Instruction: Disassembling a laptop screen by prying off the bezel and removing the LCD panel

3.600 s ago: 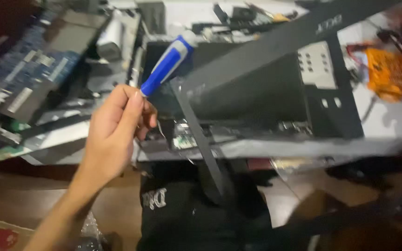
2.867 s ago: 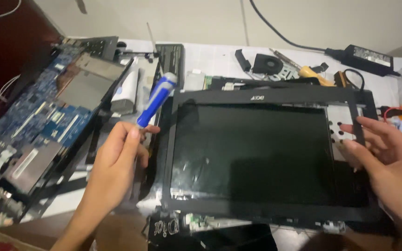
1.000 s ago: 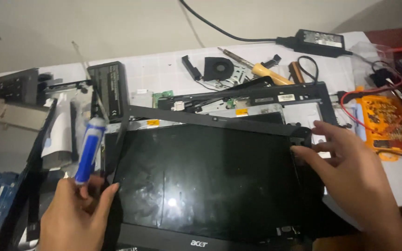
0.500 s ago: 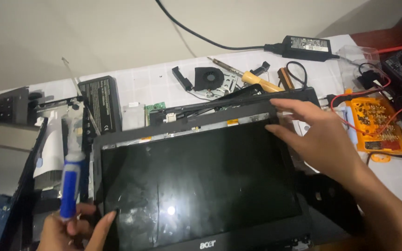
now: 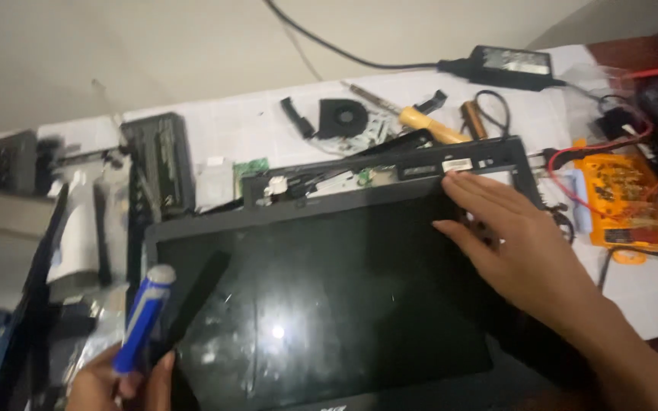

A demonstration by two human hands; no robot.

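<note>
Step in hand, as judged: positioning the detached laptop screen panel (image 5: 321,297) over the stripped laptop base (image 5: 390,164) on the worktop (image 5: 268,122). The panel lies flat, glass up, filling the centre of the view; its top edge overlaps the base, whose exposed hinge strip and small boards show just beyond it at 12 o'clock.

Right hand (image 5: 527,251): open, fingers spread, palm down on the panel's upper right corner, fingertips reaching the base's edge. Not gripping; pressing or steadying.

Left hand (image 5: 119,384): closed around the blue-handled screwdriver (image 5: 142,316), handle up, at 7 o'clock of the panel. Tip hidden behind the hand; view is blurred there.

Next move, as judged, calls for a steady hold on the right corner while the left side is squared; screwdriver needs a clear approach to the bezel edge.

Edges and room:
- 9 o'clock: crowded. Battery pack (image 5: 158,164) just beside the panel's upper left corner, more dismantled parts further left, blurred
- 12 o'clock: cooling fan (image 5: 342,118), yellow-handled tool (image 5: 428,125) and power adapter (image 5: 515,61) near the base
- 3 o'clock: orange multimeter (image 5: 622,202) with red leads, near the right wrist; snag risk
- 6 o'clock: panel runs out of view, so its lower edge cannot be checked
</note>
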